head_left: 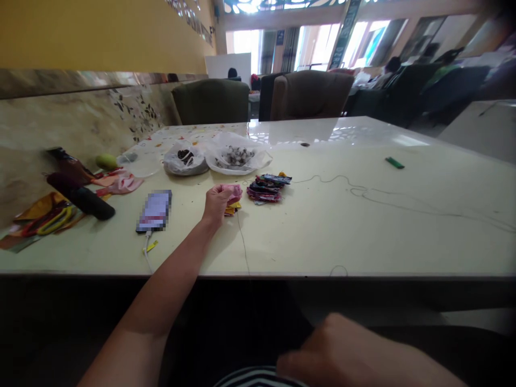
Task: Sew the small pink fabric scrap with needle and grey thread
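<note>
Left hand (217, 201) over the desk (363, 242); its grip is pinched on a folded pink cloth (234, 191), held just above some yellow cloth (233, 209) near the desk's front edge; a thin thread (243, 242) runs from below the pink cloth toward that edge. Right hand (342, 355) low, by the lap, motion-blurred; fingers look curled, but cannot tell whether its grip is pressed together, nor whether it holds a needle or the thread's end.

Progress, judged from layout: a stack of patterned cloth pieces (266, 189) sits just right of the pink cloth, neatly gathered and untouched by either hand; these may be finished, though stitching is too small to confirm; the pink cloth, with thread beside it, reads as the piece in work, not yet set down; how many remain, cannot tell. Behind: a bag of grey-white bits (237, 157) and a bag of dark bits (186, 157), both open; a phone (155, 210) lies to the left, cable attached.
</note>
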`<state>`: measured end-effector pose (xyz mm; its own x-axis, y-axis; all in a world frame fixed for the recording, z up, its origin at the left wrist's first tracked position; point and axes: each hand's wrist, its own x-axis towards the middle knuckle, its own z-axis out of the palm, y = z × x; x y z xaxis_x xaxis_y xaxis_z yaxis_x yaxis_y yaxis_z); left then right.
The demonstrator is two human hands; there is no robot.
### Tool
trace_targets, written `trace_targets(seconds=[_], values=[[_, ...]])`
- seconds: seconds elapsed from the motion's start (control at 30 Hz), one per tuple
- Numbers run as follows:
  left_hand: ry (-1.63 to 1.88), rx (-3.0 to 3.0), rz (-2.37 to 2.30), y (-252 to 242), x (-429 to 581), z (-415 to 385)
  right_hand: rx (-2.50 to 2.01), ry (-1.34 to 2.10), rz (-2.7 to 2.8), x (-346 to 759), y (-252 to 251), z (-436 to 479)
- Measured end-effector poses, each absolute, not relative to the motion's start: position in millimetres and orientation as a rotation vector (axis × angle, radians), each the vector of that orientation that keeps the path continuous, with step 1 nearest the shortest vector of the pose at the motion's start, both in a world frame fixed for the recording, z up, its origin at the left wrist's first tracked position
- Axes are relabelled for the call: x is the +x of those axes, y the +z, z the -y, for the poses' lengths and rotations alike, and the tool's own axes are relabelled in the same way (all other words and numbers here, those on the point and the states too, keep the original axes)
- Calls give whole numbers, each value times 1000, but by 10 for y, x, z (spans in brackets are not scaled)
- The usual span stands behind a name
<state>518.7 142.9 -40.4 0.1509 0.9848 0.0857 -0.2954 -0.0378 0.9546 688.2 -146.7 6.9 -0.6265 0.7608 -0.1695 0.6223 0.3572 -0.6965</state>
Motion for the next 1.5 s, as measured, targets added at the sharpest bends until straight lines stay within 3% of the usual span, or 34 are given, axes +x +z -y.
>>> trace_targets(seconds=[0.13, 0.23, 0.5, 0.67, 0.87, 1.07, 1.5], values=[[1182, 1139, -854, -389, 5194, -1375, -1675, 633, 2175, 7166, 96, 993], [1091, 1192, -896, -395, 5205, -1348, -1684, 456, 1789, 7258, 149, 511], [1004, 1348, -718, -383, 5250, -1298, -1451, 896, 1295, 6845, -86, -614], [1029, 1333, -743, -373, 5261, -1277, -1335, 928, 1259, 6822, -204, -777], [1027, 1287, -810, -376, 5270, -1269, -1294, 837, 1260, 6906, -359, -725], [1032, 1269, -796, -364, 5270, -1269, -1300, 347, 1545, 6929, -351, -697], [1035, 1293, -744, -355, 5273, -1259, -1328, 314, 1585, 6943, -387, -716]])
